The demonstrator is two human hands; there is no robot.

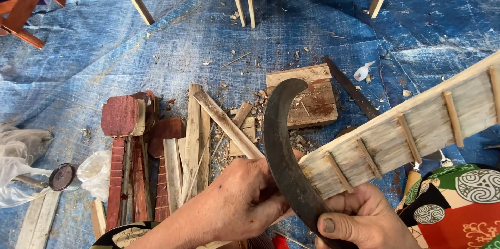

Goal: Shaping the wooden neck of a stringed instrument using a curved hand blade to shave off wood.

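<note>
A dark curved blade (284, 155) stands up in the lower middle of the frame, its tip bending toward the top. Its edge touches the end of a long pale wooden board (411, 129) with thin sticks set across it. The board slants up to the right edge.

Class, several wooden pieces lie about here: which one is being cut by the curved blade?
The pale board with small crosswise strips, held up against the curved blade; the others lie on the tarp.
</note>
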